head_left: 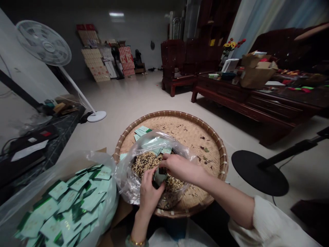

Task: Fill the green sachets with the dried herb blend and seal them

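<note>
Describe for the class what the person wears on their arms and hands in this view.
The left hand and right hand are bare, without gloves. A cream-white sleeve covers the right arm above the forearm. The left wrist wears a thin gold bracelet and a pale green bangle.

A home living room, with a carved armchair (173, 60), low table (272, 108) and fan (43, 43).

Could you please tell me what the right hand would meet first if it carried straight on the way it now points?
Probably the heap of mixed seeds inside the clear plastic bag, just beyond the fingertips of the right hand, though depth is hard to judge from this view.
</note>
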Available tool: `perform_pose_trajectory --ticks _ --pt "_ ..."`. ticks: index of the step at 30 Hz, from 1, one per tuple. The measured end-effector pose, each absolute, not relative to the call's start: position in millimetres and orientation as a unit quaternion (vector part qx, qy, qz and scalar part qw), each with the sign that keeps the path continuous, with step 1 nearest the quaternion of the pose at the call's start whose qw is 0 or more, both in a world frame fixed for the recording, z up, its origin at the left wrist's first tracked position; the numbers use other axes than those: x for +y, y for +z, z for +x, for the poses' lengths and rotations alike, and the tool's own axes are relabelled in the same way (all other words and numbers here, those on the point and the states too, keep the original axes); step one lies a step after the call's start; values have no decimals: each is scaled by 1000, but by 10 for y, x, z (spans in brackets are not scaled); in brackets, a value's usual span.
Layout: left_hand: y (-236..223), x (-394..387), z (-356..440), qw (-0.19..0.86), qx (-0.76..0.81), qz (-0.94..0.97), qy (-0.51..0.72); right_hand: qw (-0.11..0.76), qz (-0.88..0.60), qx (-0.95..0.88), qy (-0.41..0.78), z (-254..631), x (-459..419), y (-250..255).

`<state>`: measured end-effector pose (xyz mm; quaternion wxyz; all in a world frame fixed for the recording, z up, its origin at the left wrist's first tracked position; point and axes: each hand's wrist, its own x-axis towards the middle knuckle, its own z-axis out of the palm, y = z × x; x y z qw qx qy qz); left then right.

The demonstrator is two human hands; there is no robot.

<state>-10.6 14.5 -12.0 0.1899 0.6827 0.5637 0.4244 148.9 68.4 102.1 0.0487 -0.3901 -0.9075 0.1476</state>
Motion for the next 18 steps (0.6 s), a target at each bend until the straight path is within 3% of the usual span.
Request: perform_pose_trajectory --ticks 18 --pt "-224 129 -111 222 581 647 440 194 -330 -881 278 1522 612 878"
